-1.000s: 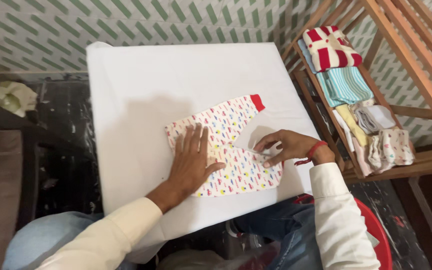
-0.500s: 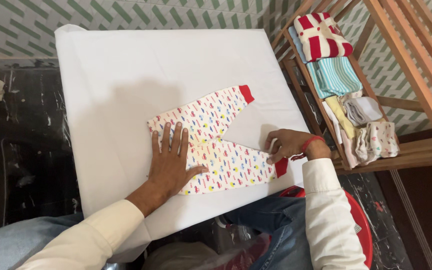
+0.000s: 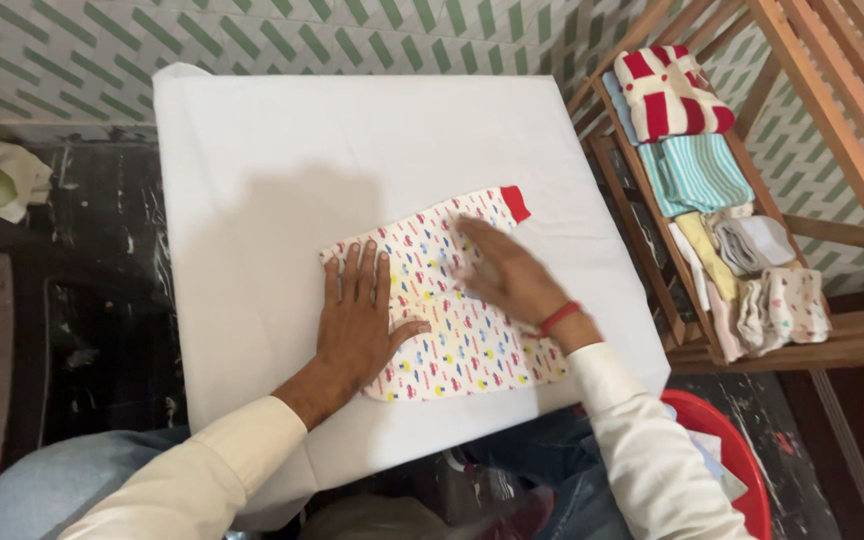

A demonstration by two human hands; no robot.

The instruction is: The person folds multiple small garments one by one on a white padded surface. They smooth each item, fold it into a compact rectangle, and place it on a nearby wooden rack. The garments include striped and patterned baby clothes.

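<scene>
Folded since the earlier frame: patterned baby trousers (image 3: 452, 300), legs now together on white worktop (image 3: 282, 150). Left hand (image 3: 357, 320) and right hand (image 3: 512, 275) flat, released, pressing cloth.

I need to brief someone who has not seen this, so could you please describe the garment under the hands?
On the white-covered table, both hands lie flat on small white baby trousers. Unlike the folded clothes on the wooden rack, they carry tiny coloured prints and a red cuff.
</scene>
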